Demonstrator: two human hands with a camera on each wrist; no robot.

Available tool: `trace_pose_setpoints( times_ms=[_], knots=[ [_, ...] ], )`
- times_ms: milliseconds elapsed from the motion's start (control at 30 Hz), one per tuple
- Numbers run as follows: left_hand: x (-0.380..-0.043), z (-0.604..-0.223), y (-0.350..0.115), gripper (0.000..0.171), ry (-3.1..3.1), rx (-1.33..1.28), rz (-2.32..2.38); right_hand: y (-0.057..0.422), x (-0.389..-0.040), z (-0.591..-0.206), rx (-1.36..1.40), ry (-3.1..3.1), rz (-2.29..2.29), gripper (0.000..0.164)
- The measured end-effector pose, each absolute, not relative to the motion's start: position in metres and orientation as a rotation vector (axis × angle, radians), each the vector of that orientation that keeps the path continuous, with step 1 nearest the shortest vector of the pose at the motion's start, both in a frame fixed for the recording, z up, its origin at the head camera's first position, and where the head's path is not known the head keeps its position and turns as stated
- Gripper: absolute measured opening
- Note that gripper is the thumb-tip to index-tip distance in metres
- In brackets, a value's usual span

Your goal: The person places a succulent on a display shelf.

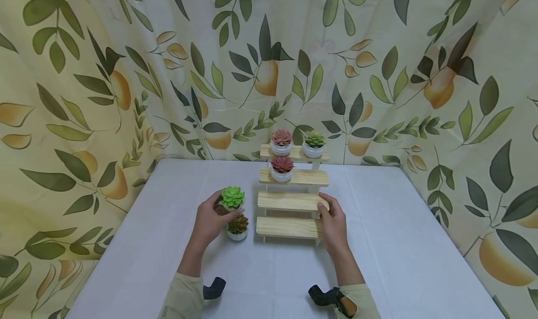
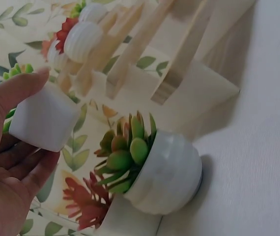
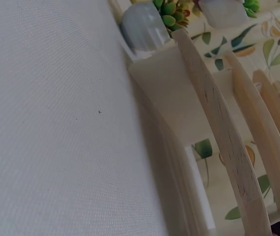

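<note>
My left hand (image 1: 208,222) holds a small potted succulent (image 1: 232,197), bright green, between thumb and fingers, lifted above the table. Its smooth white pot (image 2: 44,118) shows in the left wrist view. Just below stands a green-brown succulent (image 1: 237,224) in a ribbed white pot, and a red succulent (image 2: 87,200) is partly hidden beside it. On the right, my right hand (image 1: 335,223) grips the end of a stepped wooden stand (image 1: 290,201), thumb and fingers at its lower shelves. In the right wrist view that hand is out of sight.
Two potted succulents, one pink (image 1: 281,138) and one green (image 1: 314,140), sit on the stand's top shelf. A dark red one (image 1: 282,165) sits on the shelf below. A white cloth covers the table (image 1: 386,244); a leaf-patterned curtain (image 1: 269,113) hangs behind.
</note>
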State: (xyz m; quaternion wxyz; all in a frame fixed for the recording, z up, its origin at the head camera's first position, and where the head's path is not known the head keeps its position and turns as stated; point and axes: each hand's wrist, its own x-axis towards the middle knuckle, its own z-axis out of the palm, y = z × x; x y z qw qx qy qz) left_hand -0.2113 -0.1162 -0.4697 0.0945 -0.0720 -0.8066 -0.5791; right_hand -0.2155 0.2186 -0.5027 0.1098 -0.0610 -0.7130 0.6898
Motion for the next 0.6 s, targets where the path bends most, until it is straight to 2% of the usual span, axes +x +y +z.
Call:
trace_pose_setpoints(
  times_ms=[600],
  knots=[
    [-0.209, -0.457, -0.074, 0.071, -2.316, -0.331, -1.799, 0.218, -0.213, -0.498, -0.155, -2.080, 2.070, 0.040]
  ],
)
